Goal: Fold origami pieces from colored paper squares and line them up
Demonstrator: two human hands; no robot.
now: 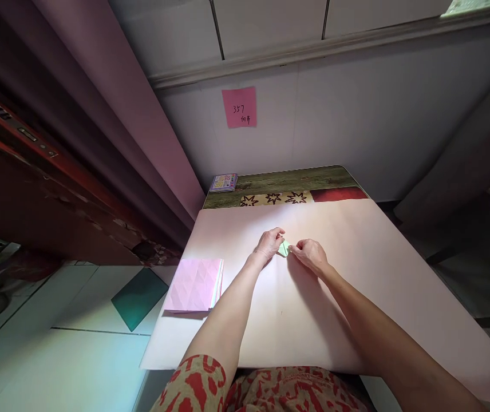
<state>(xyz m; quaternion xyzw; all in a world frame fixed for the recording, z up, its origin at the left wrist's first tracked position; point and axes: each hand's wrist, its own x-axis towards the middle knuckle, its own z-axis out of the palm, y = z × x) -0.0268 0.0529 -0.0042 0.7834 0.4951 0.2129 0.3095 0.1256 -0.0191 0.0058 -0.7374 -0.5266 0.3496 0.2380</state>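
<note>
Pale worktop (356, 257) by a wall (339, 126) | Green paper (285, 250) lies mid-surface between left hand (268, 242) and right hand (311, 253), each grip pinching a side, seemingly to steady it | Stack (195, 284) sits left, apparently leaving working room

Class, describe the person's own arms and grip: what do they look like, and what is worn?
The left grip and right grip are bare, ungloved hands. The left arm has a short tan sleeve with red markings; the right arm is bare as far as it shows.
</note>
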